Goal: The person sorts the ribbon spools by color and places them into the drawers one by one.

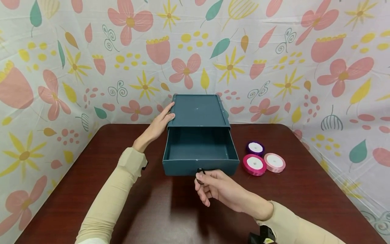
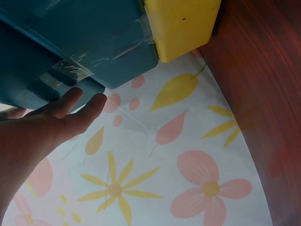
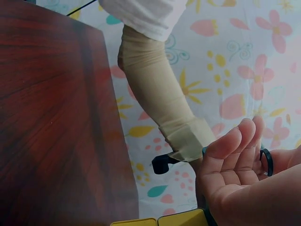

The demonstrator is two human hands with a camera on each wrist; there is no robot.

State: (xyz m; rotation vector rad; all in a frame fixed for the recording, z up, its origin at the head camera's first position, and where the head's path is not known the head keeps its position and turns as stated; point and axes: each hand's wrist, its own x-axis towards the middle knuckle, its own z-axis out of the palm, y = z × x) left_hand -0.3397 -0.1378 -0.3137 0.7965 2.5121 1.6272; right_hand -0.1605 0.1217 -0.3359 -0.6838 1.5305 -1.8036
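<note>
A dark teal drawer box [image 1: 196, 110] stands at the middle of the table with its top drawer [image 1: 179, 167] pulled out; the inside looks bare. My left hand [image 1: 157, 126] rests along the box's left side, fingers fairly straight; the left wrist view shows its fingers [image 2: 96, 106] against the teal side. At the drawer front, my right hand [image 1: 223, 189] pinches a black ring pull [image 3: 269, 162] between thumb and index finger, the other fingers loosely bent. Below the teal part, a yellow section [image 2: 181, 28] of the unit appears in the left wrist view.
Right of the box, three ribbon spools lie flat close together: purple [image 1: 255, 147], magenta [image 1: 254, 165] and pink [image 1: 275, 162]. The dark reddish wooden table [image 1: 152, 217] carries everything. A flowered cloth [image 1: 243, 51] hangs behind and along the sides.
</note>
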